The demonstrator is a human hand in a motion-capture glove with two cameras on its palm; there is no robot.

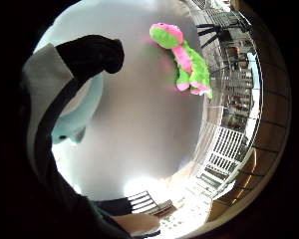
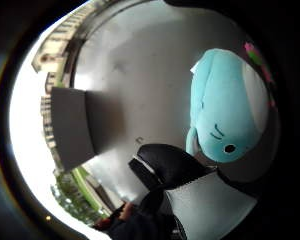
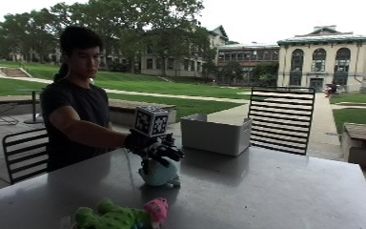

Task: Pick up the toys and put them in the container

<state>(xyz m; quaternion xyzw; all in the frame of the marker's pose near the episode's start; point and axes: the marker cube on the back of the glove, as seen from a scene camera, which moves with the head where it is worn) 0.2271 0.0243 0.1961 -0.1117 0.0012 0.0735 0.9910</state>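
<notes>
At frame centre, the gloved right hand point(image 3: 154, 149) hovered just above the blue whale toy point(image 3: 160, 174) on the worktop point(image 3: 265, 191), fingers point(image 3: 170, 152) loosely curled, holding nothing. The grey container point(image 3: 215, 134) stood behind it at the far edge; the green-and-pink plush point(image 3: 121, 215) lay at lower left. No legible writing.

Overcast daylight, soft shadows; sky glare on table point(image 3: 284, 186); palm views heavily warped, dark at edges.
</notes>
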